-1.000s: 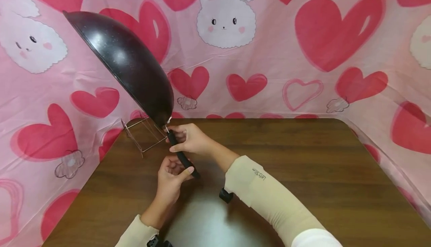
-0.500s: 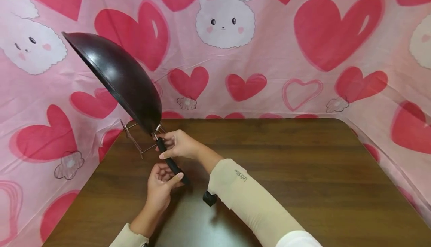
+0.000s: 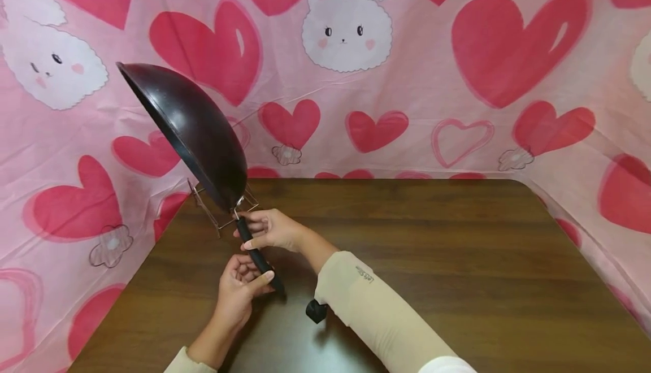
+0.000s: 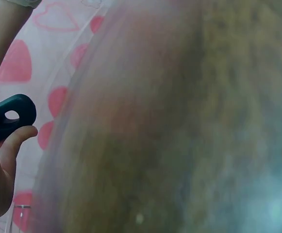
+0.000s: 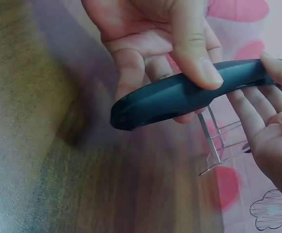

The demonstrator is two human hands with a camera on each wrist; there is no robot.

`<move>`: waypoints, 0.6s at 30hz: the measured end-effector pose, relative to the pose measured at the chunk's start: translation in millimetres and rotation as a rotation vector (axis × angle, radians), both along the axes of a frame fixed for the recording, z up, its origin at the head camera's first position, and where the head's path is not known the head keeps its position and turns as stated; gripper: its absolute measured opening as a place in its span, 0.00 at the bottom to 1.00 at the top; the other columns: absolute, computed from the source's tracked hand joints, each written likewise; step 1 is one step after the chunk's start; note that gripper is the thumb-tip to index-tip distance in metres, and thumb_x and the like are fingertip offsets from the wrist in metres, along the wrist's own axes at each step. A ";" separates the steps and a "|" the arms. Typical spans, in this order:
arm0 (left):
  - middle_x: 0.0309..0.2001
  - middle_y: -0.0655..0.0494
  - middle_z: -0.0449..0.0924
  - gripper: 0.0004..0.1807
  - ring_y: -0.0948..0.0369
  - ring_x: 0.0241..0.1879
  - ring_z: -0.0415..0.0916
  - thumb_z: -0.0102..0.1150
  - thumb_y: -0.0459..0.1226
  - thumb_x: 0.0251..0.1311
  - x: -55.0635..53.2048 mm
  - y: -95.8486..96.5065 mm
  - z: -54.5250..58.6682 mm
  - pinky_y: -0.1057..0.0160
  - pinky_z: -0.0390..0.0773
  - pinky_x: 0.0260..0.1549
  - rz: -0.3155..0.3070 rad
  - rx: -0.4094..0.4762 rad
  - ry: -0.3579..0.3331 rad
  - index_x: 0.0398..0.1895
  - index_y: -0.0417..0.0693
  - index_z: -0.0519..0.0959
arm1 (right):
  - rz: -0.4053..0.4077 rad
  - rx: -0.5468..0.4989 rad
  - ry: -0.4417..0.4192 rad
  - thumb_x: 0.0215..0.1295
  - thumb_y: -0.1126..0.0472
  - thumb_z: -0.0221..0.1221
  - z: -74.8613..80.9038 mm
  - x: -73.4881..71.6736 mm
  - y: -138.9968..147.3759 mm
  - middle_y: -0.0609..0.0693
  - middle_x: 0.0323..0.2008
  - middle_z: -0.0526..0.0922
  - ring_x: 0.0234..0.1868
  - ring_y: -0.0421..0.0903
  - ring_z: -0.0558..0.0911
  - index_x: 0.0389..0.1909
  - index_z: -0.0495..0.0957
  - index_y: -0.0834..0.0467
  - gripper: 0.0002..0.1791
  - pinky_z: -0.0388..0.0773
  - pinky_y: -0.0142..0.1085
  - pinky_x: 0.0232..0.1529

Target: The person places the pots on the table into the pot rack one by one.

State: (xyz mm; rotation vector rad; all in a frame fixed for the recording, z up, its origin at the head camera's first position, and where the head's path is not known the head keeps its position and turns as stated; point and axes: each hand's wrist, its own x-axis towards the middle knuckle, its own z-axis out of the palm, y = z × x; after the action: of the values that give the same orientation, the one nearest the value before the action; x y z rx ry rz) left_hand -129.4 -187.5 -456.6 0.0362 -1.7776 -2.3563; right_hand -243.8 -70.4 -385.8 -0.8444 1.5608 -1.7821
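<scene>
A dark wok (image 3: pixel 195 127) is held up at the table's far left, tilted steeply with its outer bottom facing up and right. My right hand (image 3: pixel 277 231) grips its black handle (image 3: pixel 258 259) close to the wok, thumb on top. Lower down, my left hand (image 3: pixel 235 291) pinches the handle's end between thumb and fingers. The hole in the handle's tip (image 4: pixel 25 108) shows in the left wrist view. Behind the wok stands a thin wire rack (image 3: pixel 205 209), partly hidden by it. In the right wrist view both thumbs press on the handle (image 5: pixel 150 104).
A brown wooden table (image 3: pixel 432 260) reaches to a pink cloth backdrop (image 3: pixel 417 79) with hearts and rabbits. The cloth also closes in the left and right sides. A small black device (image 3: pixel 316 311) hangs under my right wrist.
Both hands have brought the wok down and a little to the left, so its lower rim now overlaps the wire rack in the head view. The grip on the handle has stayed the same.
</scene>
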 end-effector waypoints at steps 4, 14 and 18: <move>0.35 0.53 0.79 0.24 0.60 0.32 0.82 0.62 0.15 0.47 0.2 -1.4 -1.8 0.52 0.85 0.27 -0.007 -0.009 -0.007 0.44 0.37 0.65 | -0.029 -0.005 -0.016 0.57 0.81 0.61 -5.1 0.0 -1.4 0.71 0.55 0.76 0.50 0.64 0.81 0.69 0.65 0.64 0.36 0.80 0.40 0.50; 0.34 0.52 0.79 0.23 0.60 0.31 0.82 0.62 0.15 0.47 2.3 -3.7 -6.7 0.54 0.84 0.25 0.000 0.007 -0.021 0.43 0.35 0.65 | -0.020 0.020 -0.003 0.57 0.80 0.61 -10.7 1.5 -5.3 0.66 0.52 0.80 0.48 0.60 0.83 0.69 0.65 0.63 0.37 0.81 0.41 0.49; 0.34 0.53 0.78 0.23 0.61 0.31 0.81 0.63 0.15 0.47 4.1 -5.4 -9.8 0.54 0.84 0.25 0.002 0.010 -0.037 0.43 0.36 0.65 | -0.025 0.024 0.010 0.57 0.80 0.62 -14.8 3.2 -7.7 0.67 0.52 0.80 0.51 0.65 0.80 0.69 0.65 0.63 0.37 0.80 0.39 0.51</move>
State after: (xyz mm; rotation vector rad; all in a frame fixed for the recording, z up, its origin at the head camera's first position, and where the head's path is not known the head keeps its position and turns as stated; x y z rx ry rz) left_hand -125.3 -192.9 -466.4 0.0834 -1.7816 -2.3775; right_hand -240.5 -78.2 -400.6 -0.8267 1.6030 -1.7756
